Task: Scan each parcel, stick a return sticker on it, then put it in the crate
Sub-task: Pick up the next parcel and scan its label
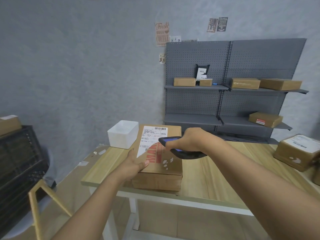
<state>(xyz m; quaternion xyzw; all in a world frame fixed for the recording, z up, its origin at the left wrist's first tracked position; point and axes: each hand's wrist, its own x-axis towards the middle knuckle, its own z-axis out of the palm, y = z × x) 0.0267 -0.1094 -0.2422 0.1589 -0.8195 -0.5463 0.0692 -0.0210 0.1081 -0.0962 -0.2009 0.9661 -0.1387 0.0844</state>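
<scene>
Cardboard brown, the parcel (159, 163) lies flat on the pale wooden table (216, 174), close to its near left edge; a white shipping label (152, 137) with a barcode covers the far left part of its top face, and red printed lettering shows below the label, beside some torn white scraps of tape. The left hand (136, 161) rests on the parcel's near left corner, palm down, thumb lying across the top face and the other fingers reaching over the left side; how far those fingers bend round the edge I cannot tell. The right hand (188, 141) grips a dark handheld scanner (180, 149), fingers curled round its body; the scanner hangs just above the parcel's right half, its blue screen facing up and its head pointing left toward the label. A white plastic bin (123, 134) stands on the table just behind the parcel's far left corner, touching or nearly touching it; which, I cannot tell. Another labelled cardboard box (297, 153) sits at the table's right end, well apart from the parcel. A black crate (19, 163) stands to the left of the table, with a brown box (8, 123) resting on its far rim. Grey pegboard shelving (230, 94) stands against the wall behind, with several brown boxes on its shelves; small coffee posters (161, 34) hang on the grey wall above.
</scene>
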